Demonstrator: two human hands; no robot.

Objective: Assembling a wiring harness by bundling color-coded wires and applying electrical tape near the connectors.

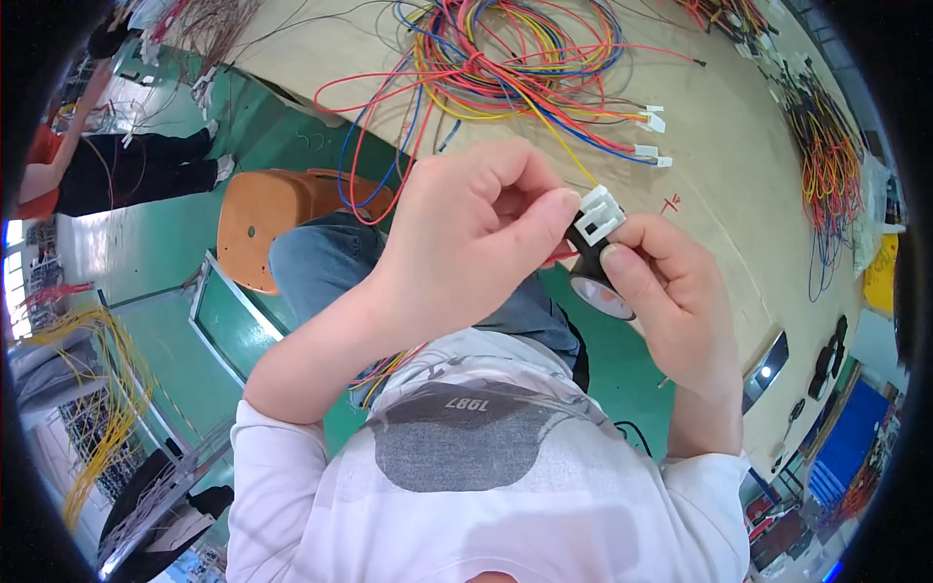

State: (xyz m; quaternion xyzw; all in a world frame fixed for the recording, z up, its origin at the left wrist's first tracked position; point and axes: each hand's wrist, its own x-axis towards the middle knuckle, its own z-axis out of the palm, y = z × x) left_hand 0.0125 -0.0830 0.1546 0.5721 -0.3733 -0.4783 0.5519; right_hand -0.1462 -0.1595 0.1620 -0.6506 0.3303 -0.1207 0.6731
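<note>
Tan desk (724, 155): broad, stretching away from me, its near edge slanting past my knees.
Orange stool (258, 228): standing on the green floor (272, 141), just off the near edge, toward the desk's left end.
Wire coil (476, 63): red, blue, yellow and black strands near the desk's left end, a few loops hanging past the near edge.
Wire bundle (824, 170): black, red, yellow and orange strands laid along the far edge.
Left grip (466, 228): narrow, thumb and bent forefinger together at the side of a white connector (600, 216); what lies between them I cannot tell.
Right grip (680, 282): closed on a black piece (590, 262), thumb across it.
Dark slab (765, 371): flat and shiny, lying by the near edge, farther right.
Black piece: its round, glassy end turned toward me, just off the near edge.
Loose connectors (651, 122): white, on wire ends from the coil, resting inside the near edge.
White connector: slotted, between my two grips at the near edge, touching the black piece.
Yellow wire (559, 141): thin, running from the coil to the white connector.
</note>
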